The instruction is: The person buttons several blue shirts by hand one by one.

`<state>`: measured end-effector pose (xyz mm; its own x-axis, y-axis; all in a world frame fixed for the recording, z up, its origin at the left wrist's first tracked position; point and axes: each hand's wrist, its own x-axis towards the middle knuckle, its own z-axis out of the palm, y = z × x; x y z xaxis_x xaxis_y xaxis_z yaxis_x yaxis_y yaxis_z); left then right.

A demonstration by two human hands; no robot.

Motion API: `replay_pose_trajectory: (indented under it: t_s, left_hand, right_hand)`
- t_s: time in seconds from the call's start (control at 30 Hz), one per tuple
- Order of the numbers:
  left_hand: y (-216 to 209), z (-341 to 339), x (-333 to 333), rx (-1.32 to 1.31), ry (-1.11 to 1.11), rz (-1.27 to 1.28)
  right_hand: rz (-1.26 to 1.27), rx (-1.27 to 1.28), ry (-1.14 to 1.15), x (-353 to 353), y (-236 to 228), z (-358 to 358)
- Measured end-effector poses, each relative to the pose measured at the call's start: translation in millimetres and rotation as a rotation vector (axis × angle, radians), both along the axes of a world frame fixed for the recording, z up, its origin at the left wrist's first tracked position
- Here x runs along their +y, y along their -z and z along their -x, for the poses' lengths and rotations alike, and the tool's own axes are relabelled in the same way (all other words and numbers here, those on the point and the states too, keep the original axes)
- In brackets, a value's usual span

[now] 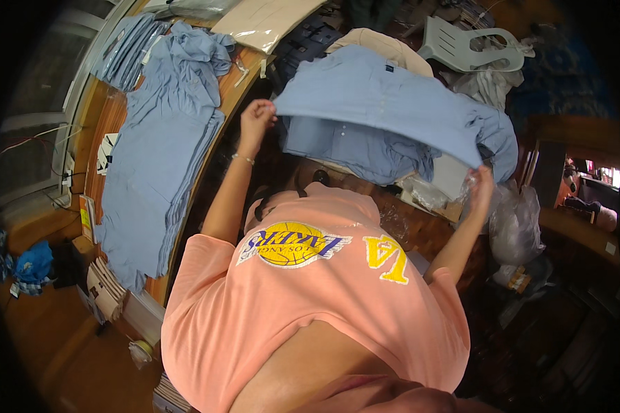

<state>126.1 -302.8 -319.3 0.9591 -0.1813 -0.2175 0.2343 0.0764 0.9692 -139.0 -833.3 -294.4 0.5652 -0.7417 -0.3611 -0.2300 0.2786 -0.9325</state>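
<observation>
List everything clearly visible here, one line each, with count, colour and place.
Held shirt: one, light blue, upper middle
Shirts underneath: count unclear, blue, below held shirt
Table: one, brown, left
Shirt pile: one, light blue, on table
Wrapped shirts: several, blue, upper left
Window: one, pale-framed, far left
Chair: one, pale grey, upper right
Plastic bag: one, clear, right
T-shirt: one, pink, on the person
Bracelet: one, pale, left wrist
Left hand: one, bare, gripping held shirt
Right hand: one, bare, gripping held shirt
</observation>
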Motion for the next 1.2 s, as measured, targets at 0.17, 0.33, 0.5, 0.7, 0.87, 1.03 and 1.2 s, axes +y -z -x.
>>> replay_pose_trajectory:
  t_s: [0.17, 0.33, 0.5, 0.7, 0.87, 1.03, 1.2]
  left_hand:
    - [103, 37, 26, 0.067, 0.263, -0.347]
    - [113, 103, 124, 0.211, 0.32, -0.684]
    - [0, 139, 169, 0.269, 0.345, -0.423]
    - [-89, 194, 290, 0.147, -0.155, -0.832]
    - [-61, 240, 392, 0.142, -0.354, -1.467]
    - [-37, 248, 451, 0.13, -0.358, -0.933]
    - [-43, 237, 487, 0.176, -0.088, -0.646]
  right_hand:
    - [0.169, 0.689, -0.145, 18, 168, 72]
    - [-0.074, 0.633, -0.342, 125, 176, -25]
    - [0.039, 0.387, -0.875, 254, 122, -171]
    - [0.165, -0.293, -1.469, 482, 0, -263]
    - [0.574, -0.596, -1.872, 636, -8, -262]
    - [0.673, -0.394, -1.959, 664, 2, -275]
    - [0.621, -0.201, -2.093, 666, -14, -290]
